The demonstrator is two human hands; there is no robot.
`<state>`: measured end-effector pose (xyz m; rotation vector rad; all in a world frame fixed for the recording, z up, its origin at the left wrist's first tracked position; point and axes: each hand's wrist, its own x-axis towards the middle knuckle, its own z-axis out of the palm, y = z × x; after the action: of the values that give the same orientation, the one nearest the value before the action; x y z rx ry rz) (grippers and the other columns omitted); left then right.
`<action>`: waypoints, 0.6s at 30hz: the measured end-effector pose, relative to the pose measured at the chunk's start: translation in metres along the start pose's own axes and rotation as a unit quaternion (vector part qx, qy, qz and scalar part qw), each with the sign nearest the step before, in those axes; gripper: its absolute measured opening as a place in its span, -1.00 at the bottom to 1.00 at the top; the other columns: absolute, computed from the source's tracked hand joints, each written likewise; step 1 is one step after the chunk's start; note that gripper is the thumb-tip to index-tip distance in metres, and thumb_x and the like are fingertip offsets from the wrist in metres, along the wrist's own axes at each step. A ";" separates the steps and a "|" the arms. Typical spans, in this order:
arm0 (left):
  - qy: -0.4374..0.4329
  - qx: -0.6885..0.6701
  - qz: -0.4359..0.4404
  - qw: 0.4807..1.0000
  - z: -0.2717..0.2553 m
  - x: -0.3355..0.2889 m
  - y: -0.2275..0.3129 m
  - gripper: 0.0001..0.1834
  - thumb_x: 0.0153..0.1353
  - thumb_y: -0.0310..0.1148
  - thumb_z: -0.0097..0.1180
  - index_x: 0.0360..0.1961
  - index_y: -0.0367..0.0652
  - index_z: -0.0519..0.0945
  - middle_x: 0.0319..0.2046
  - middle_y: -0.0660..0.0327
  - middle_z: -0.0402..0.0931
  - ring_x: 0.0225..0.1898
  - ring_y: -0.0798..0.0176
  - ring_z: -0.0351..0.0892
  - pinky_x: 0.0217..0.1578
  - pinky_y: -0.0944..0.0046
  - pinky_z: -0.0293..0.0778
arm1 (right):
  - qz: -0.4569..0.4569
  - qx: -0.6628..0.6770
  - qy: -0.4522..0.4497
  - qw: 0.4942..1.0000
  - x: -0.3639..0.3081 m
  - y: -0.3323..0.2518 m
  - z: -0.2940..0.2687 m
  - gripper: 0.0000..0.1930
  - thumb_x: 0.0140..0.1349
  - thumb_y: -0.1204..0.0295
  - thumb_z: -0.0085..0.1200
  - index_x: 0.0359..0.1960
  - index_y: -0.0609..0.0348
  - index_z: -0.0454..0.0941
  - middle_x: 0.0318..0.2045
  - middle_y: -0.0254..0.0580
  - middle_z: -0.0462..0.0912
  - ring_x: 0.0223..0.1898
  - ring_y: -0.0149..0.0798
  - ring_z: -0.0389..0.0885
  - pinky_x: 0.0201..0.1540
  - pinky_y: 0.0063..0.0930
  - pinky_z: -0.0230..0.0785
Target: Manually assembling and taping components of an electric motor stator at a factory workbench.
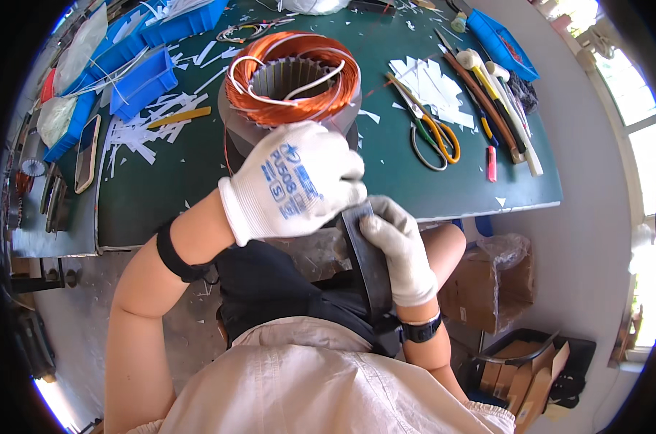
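Observation:
My right hand (pixel 396 242), in a whitish glove, grips a flat black strip (pixel 371 264) near its upper end, with the thumb pressed on its face. The strip slants down toward my waist. Close beside that end, my left hand (pixel 299 181) in a white printed glove is closed with its fingers curled; what they hold, if anything, is hidden. Just beyond the left hand, a motor stator (pixel 252 124) stands on the green table (pixel 183 217). Orange-red copper windings (pixel 342 69) ring its top, with white sleeved leads lying over them.
Scissors (pixel 443 141), white paper pieces (pixel 432 90), mallets (pixel 479 69) and a pink-red marker (pixel 492 164) lie to the right. Blue bins (pixel 143 83), paper strips (pixel 136 137) and a phone (pixel 88 153) are at left. A cardboard box (pixel 479 289) stands below the table's right side.

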<state>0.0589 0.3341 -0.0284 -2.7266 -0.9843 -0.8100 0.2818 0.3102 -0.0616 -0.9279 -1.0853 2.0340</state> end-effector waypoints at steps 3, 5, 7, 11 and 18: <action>0.021 -0.036 0.006 0.999 0.014 0.002 0.008 -0.87 -0.05 -0.32 0.27 -0.40 0.13 0.63 -0.38 0.40 0.56 -0.33 0.23 0.58 -0.32 0.14 0.45 | -0.106 -0.181 0.088 0.974 -0.031 0.015 -0.017 -0.66 0.25 0.46 0.23 0.02 0.36 0.54 -0.15 -0.18 0.69 -0.21 -0.37 0.64 -0.11 -0.47 0.50; 0.024 -0.044 0.004 0.999 0.015 0.001 0.008 -0.86 -0.06 -0.33 0.27 -0.40 0.11 0.63 -0.40 0.40 0.54 -0.35 0.24 0.56 -0.31 0.14 0.46 | -0.293 -0.444 0.236 0.813 -0.016 0.019 0.002 -0.57 0.03 0.54 0.33 -0.02 0.37 0.56 -0.26 -0.04 0.68 -0.27 -0.16 0.69 -0.13 -0.37 0.54; 0.024 0.001 -0.011 1.000 0.005 0.001 0.007 -0.86 -0.07 -0.32 0.28 -0.41 0.08 0.63 -0.40 0.39 0.53 -0.36 0.24 0.56 -0.29 0.15 0.47 | -0.419 -0.577 0.200 0.673 0.001 0.005 0.014 -0.60 -0.02 0.57 0.35 -0.09 0.36 0.59 -0.32 0.02 0.67 -0.35 -0.03 0.68 -0.18 -0.33 0.56; 0.024 -0.048 -0.013 0.998 0.017 0.004 0.009 -0.86 -0.07 -0.34 0.28 -0.41 0.05 0.62 -0.43 0.38 0.51 -0.36 0.24 0.56 -0.31 0.16 0.46 | -0.352 -0.536 0.195 0.743 -0.023 0.014 -0.004 -0.59 -0.09 0.57 0.40 -0.14 0.38 0.60 -0.30 0.04 0.68 -0.41 0.04 0.67 -0.31 -0.25 0.53; 0.023 -0.012 -0.017 1.000 0.018 0.004 0.008 -0.84 -0.11 -0.35 0.29 -0.42 0.04 0.63 -0.42 0.38 0.52 -0.39 0.21 0.54 -0.34 0.13 0.43 | -0.399 -0.548 0.182 0.713 -0.016 0.012 -0.004 -0.64 -0.12 0.60 0.40 -0.20 0.33 0.64 -0.37 0.01 0.67 -0.33 0.01 0.68 -0.27 -0.21 0.52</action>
<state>0.0747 0.3350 -0.0410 -2.7050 -1.0211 -0.8927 0.2914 0.2944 -0.0693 -1.0145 -2.0081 0.3325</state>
